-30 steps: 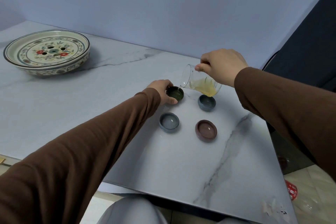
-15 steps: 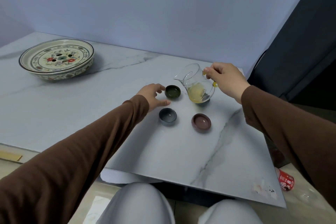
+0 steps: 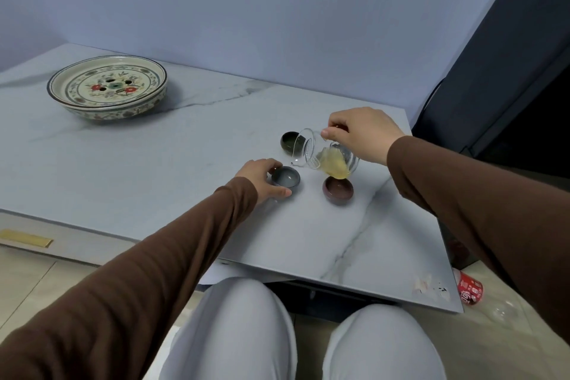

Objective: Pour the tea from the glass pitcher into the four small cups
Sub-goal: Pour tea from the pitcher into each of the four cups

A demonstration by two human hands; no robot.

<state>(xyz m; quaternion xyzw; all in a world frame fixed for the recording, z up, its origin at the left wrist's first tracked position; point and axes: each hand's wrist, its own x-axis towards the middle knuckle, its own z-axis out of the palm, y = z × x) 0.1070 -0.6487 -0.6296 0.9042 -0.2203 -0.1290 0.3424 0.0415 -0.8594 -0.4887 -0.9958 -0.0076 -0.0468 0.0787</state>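
My right hand point(image 3: 362, 133) grips the glass pitcher point(image 3: 324, 156), tipped to the left with yellow tea in its lower side and its spout just above the grey-blue cup point(image 3: 285, 177). My left hand point(image 3: 262, 179) wraps around that cup's left side, thumb along its front. The dark green cup point(image 3: 288, 140) stands behind it, partly covered by the pitcher. A brown cup point(image 3: 337, 190) sits under the pitcher's base. The fourth cup is hidden behind the pitcher.
A large flowered ceramic tray point(image 3: 108, 88) stands at the back left of the marble table point(image 3: 154, 163). My knees are under the table's front edge. A red can point(image 3: 470, 290) lies on the floor at the right.
My left hand moved from the dark green cup to the grey-blue cup. The pitcher came forward and tipped left over that cup.
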